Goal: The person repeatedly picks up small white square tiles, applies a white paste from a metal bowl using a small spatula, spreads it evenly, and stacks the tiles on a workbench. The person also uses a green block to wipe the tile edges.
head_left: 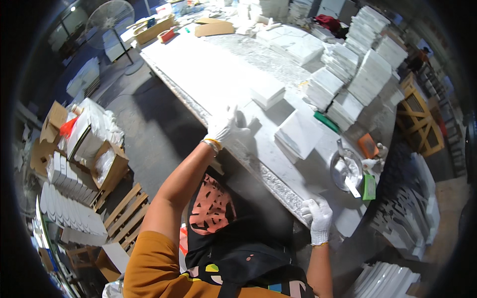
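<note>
My left hand (226, 126), in a white glove, is open over the near edge of a long white worktable (198, 64), its fingers spread. Beyond it lies a small stack of white tiles (267, 93); a second tile stack (298, 131) stands between my two hands. At the table's near right edge is my gloved right hand (318, 218), fingers curled; whatever they may hold is hidden. A round metal bowl (334, 166) stands past that hand, with a white-smeared flat tool (352, 188) and white paste inside. A green block (368, 187) sits beside the bowl.
Tall piles of marble-like tiles (370, 74) crowd the table's far right, near an orange block (367, 145) and a green strip (326, 121). Cardboard boxes (110, 161) and a wooden pallet (124, 213) lie on the left floor. A standing fan (110, 22) is behind.
</note>
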`<state>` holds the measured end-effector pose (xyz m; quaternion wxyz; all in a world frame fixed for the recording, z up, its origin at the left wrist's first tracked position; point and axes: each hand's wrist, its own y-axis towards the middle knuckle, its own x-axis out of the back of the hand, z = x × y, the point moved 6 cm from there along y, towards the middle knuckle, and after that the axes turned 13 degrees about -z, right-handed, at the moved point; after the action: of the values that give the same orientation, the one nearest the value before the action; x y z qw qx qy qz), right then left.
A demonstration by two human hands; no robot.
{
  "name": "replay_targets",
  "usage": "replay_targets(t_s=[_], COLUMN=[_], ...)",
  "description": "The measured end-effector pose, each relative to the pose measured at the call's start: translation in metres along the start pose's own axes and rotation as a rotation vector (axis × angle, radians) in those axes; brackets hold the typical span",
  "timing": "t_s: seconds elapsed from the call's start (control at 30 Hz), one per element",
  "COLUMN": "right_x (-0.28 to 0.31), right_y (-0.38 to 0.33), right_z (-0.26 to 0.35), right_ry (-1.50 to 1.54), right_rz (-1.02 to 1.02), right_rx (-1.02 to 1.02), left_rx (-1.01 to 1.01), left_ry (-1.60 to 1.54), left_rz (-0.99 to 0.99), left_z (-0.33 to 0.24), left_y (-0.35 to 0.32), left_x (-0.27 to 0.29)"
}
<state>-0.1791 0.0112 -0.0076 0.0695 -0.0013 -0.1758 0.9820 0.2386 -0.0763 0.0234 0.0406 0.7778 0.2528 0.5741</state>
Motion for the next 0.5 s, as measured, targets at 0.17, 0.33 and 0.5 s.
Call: replay_targets(t_s=[0.17,0.33,0.5], right_x=[-0.003,-0.004,0.003], right_y=[-0.001,-0.002,0.002], right_z=[0.005,0.002,0.0], right_ry=[-0.061,-0.014,-0.089], right_rz=[-0.014,0.008,0.005], right_rx=[0.052,0.058,0.115], left_rx=[-0.069,-0.139,-0.164], left_ry=[0.077,0.014,-0.604], left_rz=[0.086,-0.025,-0.029], left_z=[-0.012,-0.024,-0.11], left_y=[0.014,0.013,0.0], left_x=[-0.002,0.006,0.041])
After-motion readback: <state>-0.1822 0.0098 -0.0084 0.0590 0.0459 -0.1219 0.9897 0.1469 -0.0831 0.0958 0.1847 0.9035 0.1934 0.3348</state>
